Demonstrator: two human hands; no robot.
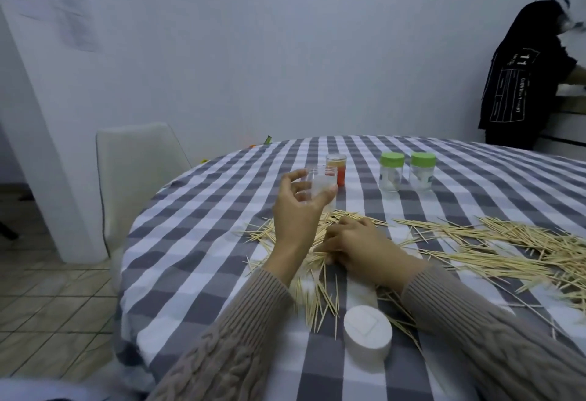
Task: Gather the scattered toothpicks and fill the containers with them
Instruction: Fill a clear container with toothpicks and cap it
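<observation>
One wide-angle view from my head looks forward and down across the checked table, close to my hands: left hand raised, right hand low among toothpicks. My sleeves fill the bottom edge. The far wall fills the top, with floor at left.

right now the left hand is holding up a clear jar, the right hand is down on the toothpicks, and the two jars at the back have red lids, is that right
Not quite: the head view shows the two jars at the back have green lids, not red. The rest holds: the left hand holds up the clear jar, and the right hand is down on the toothpicks.
</observation>
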